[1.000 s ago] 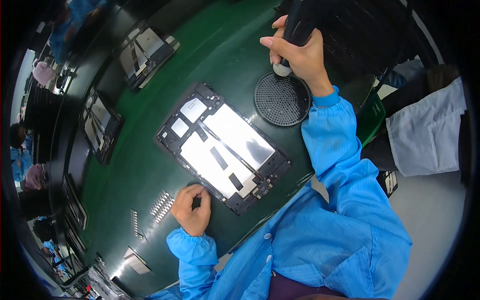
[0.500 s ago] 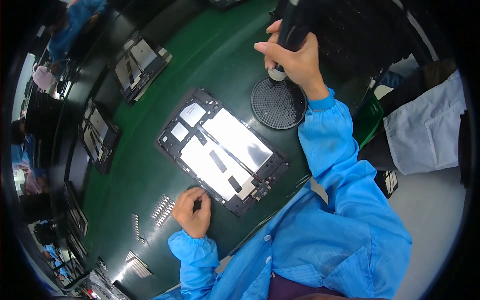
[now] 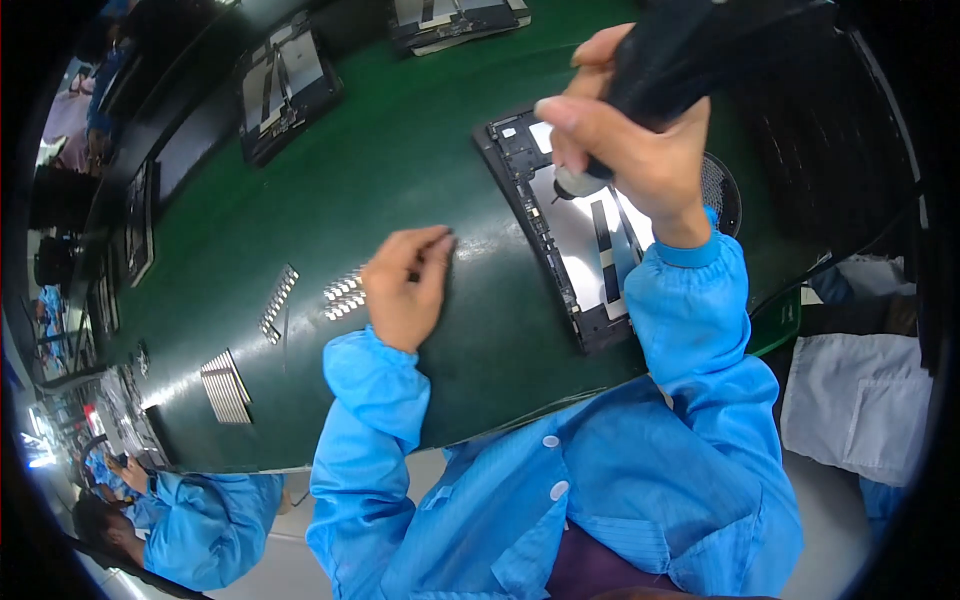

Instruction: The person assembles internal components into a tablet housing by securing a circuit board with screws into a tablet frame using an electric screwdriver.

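Note:
My right hand point(image 3: 640, 150) is wrapped round a black electric screwdriver point(image 3: 668, 70). Its thin bit points down over the upper left part of an opened tablet point(image 3: 580, 275), which has a black frame and shiny silver-white panels. My right wrist and sleeve hide the tablet's right side. To the left of the tablet, my left hand point(image 3: 405, 285) has thumb and forefinger pinched above the green table; a small dark bit shows at the fingertips, too small to name. Beside that hand lies a sheet of small silver pieces point(image 3: 343, 293), partly covered by it.
Behind my right wrist is a round black perforated dish point(image 3: 722, 195). A strip of small pieces point(image 3: 279, 303) and a striped sheet point(image 3: 226, 388) lie to the left. More opened tablets point(image 3: 288, 88) stand along the far side. A co-worker's blue sleeve point(image 3: 215, 520) shows at lower left.
The view has turned, so the tablet now appears farther right. My right hand has brought the screwdriver from the perforated dish to over the tablet. My left hand has moved away from the tablet's edge.

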`<state>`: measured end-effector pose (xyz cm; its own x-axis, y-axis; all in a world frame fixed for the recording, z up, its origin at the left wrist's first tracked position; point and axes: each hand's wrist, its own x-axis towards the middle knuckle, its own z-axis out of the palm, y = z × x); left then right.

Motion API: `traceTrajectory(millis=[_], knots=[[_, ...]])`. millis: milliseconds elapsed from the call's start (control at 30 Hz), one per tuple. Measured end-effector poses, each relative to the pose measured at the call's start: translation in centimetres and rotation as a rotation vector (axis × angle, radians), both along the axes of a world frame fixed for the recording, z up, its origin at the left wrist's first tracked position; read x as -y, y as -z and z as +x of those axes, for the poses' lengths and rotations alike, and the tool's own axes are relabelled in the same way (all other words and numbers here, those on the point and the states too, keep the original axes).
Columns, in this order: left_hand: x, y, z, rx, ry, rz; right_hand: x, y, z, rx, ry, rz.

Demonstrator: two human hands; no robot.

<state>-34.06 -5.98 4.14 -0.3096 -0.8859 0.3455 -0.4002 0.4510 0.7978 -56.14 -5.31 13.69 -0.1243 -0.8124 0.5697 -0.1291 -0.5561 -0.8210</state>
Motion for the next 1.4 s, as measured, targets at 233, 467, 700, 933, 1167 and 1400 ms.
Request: traceTrajectory(millis=[233,467,700,933,1167,1400], knots=[[0.2,1.7,1.0,-0.104,-0.043,0.129,1.7,2.1,1.7,-0.029,-0.024,0.027],[0.3,1.6,0.3,-0.139,-0.079,0.073,2.0,2.3,1.5,-0.024,-0.011,0.041],[0.3,1.5,0.0,-0.238,-0.067,0.156,2.2,2.4,1.1,-0.028,-0.023,0.058],[-0.4,-0.3,-0.2,-0.180,0.044,0.130,2.0,2.2,0.9,-0.056,-0.064,0.053],[-3.3,-2.2,-2.0,0.063,0.232,-0.059,1.7,2.6,1.7,0.001,-0.045,0.113],[-8.4,-2.6,-7.3,0.166,0.655,-0.379,1.2,-0.1,0.6,0.079,0.081,0.019]])
